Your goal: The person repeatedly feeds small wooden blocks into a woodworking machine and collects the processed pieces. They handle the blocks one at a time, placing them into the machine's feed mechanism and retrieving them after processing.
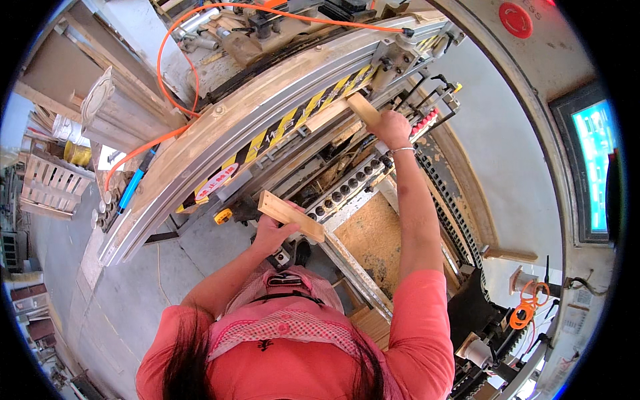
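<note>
Beyond the close coral shirt (280,357), clasps a wooden block (283,211) about mid-length in the left hand (272,233), seemingly for balance, and grips a second wooden block (363,109) by its near end in the right hand (393,129), probably leaving its far end free near the striped warning tape (333,94).

First board (301,222): left. Second board (361,109): right, farther forward. Sawdust (371,239): behind second board. Display panel (592,167): far right (beyond both boards).
</note>
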